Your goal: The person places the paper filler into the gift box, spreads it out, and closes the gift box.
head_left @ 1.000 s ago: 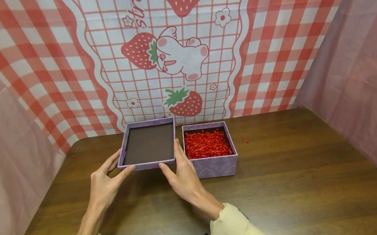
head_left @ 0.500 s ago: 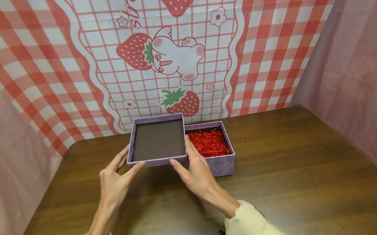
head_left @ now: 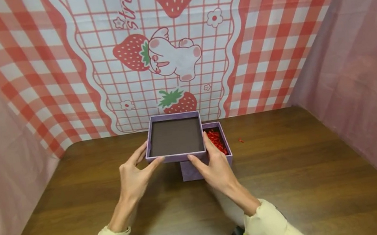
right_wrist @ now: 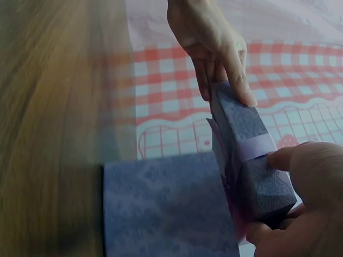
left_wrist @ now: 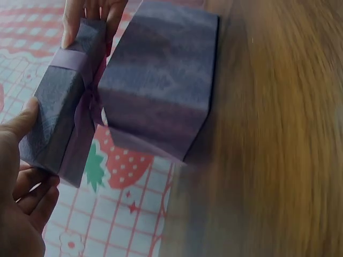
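Observation:
A purple square box lid (head_left: 176,137) is held above the table, its dark inside turned up toward the head camera. My left hand (head_left: 134,180) pinches its left front corner, thumb on the near rim. At the right front corner, my right hand (head_left: 218,169) grips the rim the same way. Behind and below the lid stands the matching purple box (head_left: 192,170), partly covered from view. Red shredded paper (head_left: 215,142) fills it. In the left wrist view a lilac ribbon (left_wrist: 72,60) with a bow wraps the lid's outer side, which faces the box.
A scrap of red paper (head_left: 241,140) lies on the brown wooden table (head_left: 306,173), right of the box. A red-checked strawberry cloth (head_left: 180,55) hangs along the back. Pink cloths (head_left: 347,72) hang at both sides.
Both hands have carried the lid to the right, from beside the box to in front of it in view. The lid now hides most of the red paper. The box stays on the table.

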`<move>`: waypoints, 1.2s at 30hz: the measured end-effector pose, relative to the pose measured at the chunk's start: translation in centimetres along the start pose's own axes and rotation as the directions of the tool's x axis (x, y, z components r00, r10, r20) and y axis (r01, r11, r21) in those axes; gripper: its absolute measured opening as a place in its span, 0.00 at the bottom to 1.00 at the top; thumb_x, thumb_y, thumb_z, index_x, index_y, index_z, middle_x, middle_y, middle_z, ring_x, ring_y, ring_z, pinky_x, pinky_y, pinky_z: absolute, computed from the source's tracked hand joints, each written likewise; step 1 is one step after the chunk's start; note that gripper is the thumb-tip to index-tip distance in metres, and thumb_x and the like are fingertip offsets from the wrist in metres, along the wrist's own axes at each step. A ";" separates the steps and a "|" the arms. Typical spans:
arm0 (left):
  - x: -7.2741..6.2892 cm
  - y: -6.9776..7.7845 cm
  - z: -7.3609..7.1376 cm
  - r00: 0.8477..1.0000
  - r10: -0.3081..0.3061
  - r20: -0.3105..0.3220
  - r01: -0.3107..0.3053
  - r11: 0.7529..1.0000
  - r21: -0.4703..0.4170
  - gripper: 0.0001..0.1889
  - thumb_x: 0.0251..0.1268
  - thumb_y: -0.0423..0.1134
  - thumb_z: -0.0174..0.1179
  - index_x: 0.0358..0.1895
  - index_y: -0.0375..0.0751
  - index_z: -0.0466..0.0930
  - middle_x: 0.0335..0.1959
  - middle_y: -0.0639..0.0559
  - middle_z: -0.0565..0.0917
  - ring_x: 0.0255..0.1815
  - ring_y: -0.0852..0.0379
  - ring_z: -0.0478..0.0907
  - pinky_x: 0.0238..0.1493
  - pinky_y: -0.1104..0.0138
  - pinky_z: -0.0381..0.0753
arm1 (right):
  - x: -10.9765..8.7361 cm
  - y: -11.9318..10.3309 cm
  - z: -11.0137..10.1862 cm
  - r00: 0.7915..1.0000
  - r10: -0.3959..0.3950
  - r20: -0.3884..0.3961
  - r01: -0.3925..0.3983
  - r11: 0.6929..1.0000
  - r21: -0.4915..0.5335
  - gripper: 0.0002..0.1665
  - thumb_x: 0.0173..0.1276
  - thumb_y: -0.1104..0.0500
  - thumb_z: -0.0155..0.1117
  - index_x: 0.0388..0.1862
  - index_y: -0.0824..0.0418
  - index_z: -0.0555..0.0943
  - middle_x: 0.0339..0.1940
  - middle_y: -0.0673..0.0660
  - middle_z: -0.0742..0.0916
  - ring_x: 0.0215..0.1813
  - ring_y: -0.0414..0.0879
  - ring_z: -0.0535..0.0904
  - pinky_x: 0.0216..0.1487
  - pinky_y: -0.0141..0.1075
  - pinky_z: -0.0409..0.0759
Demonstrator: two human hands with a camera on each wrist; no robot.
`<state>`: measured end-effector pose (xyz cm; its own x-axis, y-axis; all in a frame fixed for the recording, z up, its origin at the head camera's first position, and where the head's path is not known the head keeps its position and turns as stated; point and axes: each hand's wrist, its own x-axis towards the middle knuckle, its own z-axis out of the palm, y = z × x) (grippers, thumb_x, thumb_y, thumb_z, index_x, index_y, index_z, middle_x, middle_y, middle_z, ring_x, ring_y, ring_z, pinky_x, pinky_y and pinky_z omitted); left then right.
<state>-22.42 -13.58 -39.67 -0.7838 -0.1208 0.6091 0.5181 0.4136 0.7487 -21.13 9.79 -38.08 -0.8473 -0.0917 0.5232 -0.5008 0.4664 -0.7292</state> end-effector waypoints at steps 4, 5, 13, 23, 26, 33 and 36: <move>0.0 0.6 1.3 1.000 0.010 0.002 -0.010 1.000 0.004 0.33 0.51 0.38 0.83 0.64 0.37 0.84 0.53 0.40 0.87 0.55 0.53 0.82 0.43 0.78 0.73 | 0.0 0.6 -1.3 1.000 0.021 0.009 -0.021 0.999 0.027 0.49 0.70 0.62 0.72 0.79 0.77 0.56 0.75 0.74 0.70 0.70 0.59 0.75 0.67 0.52 0.75; -0.1 0.8 1.6 1.000 0.014 0.003 -0.014 1.000 0.003 0.33 0.51 0.38 0.83 0.63 0.37 0.84 0.53 0.40 0.87 0.55 0.53 0.83 0.43 0.77 0.73 | 0.0 0.7 -1.7 0.999 0.030 0.012 -0.030 0.999 0.029 0.49 0.70 0.62 0.73 0.79 0.77 0.56 0.74 0.73 0.71 0.67 0.58 0.77 0.64 0.50 0.79; -0.3 1.9 3.9 1.000 -0.001 0.018 0.001 1.000 0.009 0.36 0.50 0.44 0.83 0.65 0.39 0.83 0.53 0.43 0.87 0.54 0.53 0.84 0.49 0.56 0.83 | -0.1 1.5 -3.9 0.992 0.122 0.032 -0.124 0.991 0.055 0.49 0.70 0.61 0.72 0.81 0.72 0.56 0.68 0.71 0.79 0.54 0.53 0.85 0.45 0.38 0.86; -0.4 2.6 5.3 0.999 -0.028 0.034 0.028 1.000 0.007 0.38 0.51 0.46 0.82 0.66 0.34 0.81 0.55 0.40 0.85 0.58 0.52 0.82 0.48 0.58 0.82 | 0.0 2.1 -5.2 0.985 0.173 0.018 -0.173 0.984 0.036 0.48 0.70 0.61 0.72 0.81 0.71 0.58 0.70 0.70 0.77 0.58 0.57 0.84 0.49 0.39 0.85; -0.4 2.6 5.6 0.999 -0.030 0.035 0.029 1.000 0.009 0.38 0.51 0.46 0.82 0.66 0.33 0.81 0.55 0.39 0.85 0.62 0.49 0.80 0.56 0.55 0.82 | 0.0 2.2 -5.4 0.984 0.178 0.013 -0.179 0.983 0.033 0.48 0.70 0.62 0.72 0.81 0.71 0.59 0.71 0.70 0.77 0.60 0.57 0.83 0.52 0.41 0.85; -0.4 2.5 6.1 0.998 -0.033 0.044 0.033 0.999 -0.003 0.38 0.51 0.46 0.83 0.65 0.33 0.81 0.54 0.39 0.86 0.61 0.49 0.81 0.61 0.53 0.81 | 0.2 2.7 -5.6 0.983 0.180 0.017 -0.181 0.981 0.065 0.47 0.70 0.63 0.72 0.80 0.72 0.59 0.72 0.71 0.74 0.66 0.56 0.78 0.59 0.42 0.81; -0.4 2.6 6.2 0.999 -0.034 0.041 0.034 0.999 -0.004 0.37 0.51 0.46 0.83 0.65 0.34 0.82 0.55 0.38 0.85 0.60 0.49 0.81 0.61 0.54 0.81 | 0.2 2.9 -5.6 0.982 0.187 0.021 -0.188 0.980 0.064 0.47 0.70 0.63 0.72 0.81 0.72 0.59 0.72 0.71 0.74 0.66 0.56 0.78 0.60 0.43 0.81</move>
<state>-22.94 -6.84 -39.59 -0.8146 -0.0973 0.5717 0.4920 0.4061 0.7701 -21.75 16.10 -37.60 -0.9294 -0.0212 0.3685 -0.3431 0.4178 -0.8412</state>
